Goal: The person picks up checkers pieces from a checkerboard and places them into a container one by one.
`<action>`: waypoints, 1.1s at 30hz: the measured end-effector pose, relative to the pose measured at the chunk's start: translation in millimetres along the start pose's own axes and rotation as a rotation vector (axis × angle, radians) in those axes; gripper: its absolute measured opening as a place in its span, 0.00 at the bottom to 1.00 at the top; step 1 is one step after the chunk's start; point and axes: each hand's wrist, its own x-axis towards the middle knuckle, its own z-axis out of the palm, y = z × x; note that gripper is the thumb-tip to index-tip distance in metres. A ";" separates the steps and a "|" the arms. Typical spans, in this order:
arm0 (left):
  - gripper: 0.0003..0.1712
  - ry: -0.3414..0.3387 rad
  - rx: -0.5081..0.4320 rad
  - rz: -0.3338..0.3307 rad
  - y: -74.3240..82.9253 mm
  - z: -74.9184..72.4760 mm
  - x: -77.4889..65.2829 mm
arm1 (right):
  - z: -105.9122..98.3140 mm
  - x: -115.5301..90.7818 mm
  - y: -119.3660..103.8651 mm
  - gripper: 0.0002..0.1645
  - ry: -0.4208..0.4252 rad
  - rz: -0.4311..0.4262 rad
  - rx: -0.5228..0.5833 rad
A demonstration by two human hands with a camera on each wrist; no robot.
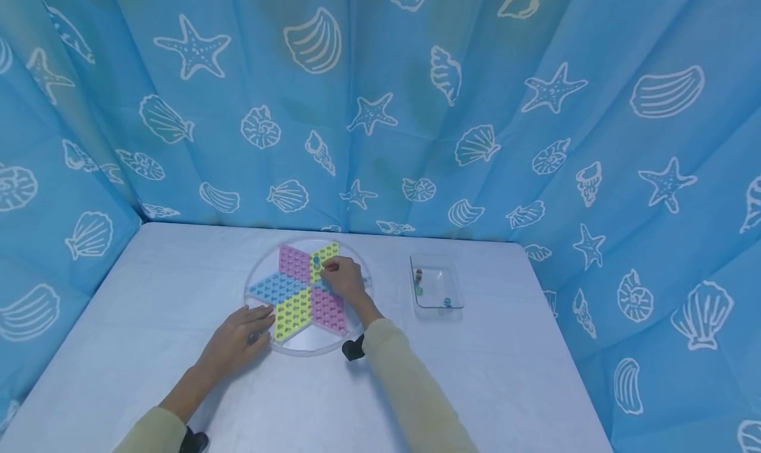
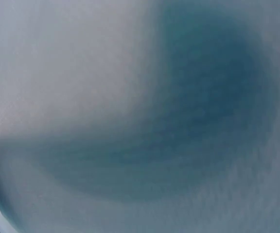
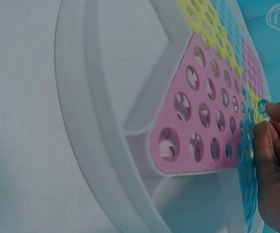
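Observation:
A round Chinese checkers board (image 1: 304, 352) with pink, yellow and blue star sections lies on the table. My right hand (image 1: 345, 278) is over its upper right yellow section, thumb and fingertips bent together at a teal marble (image 3: 263, 108). Blue marbles (image 1: 316, 259) show on that yellow section just beside the fingertips. At the board's lower left, my left hand (image 1: 240, 337) rests with relaxed fingers at the rim, fingertips near the yellow section. The left wrist view holds mostly blurred white cloth and shadow.
To the right of the board stands a clear plastic container (image 1: 436, 307) with several marbles inside, red, green and blue. A white cloth covers the table (image 1: 511, 374). Behind and along the sides hangs a blue curtain (image 1: 380, 156) with shell and starfish prints.

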 end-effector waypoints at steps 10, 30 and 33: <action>0.19 0.004 -0.015 0.006 -1.5 -2.1 0.2 | 8.4 3.8 -6.0 0.10 0.057 -0.002 -0.054; 0.20 -0.008 0.010 -0.019 -1.7 -0.3 0.5 | 22.2 3.4 -9.0 0.09 0.147 0.087 -0.088; 0.20 -0.012 -0.001 -0.006 -2.4 -1.3 0.9 | 23.8 3.3 -10.5 0.10 0.171 0.108 -0.104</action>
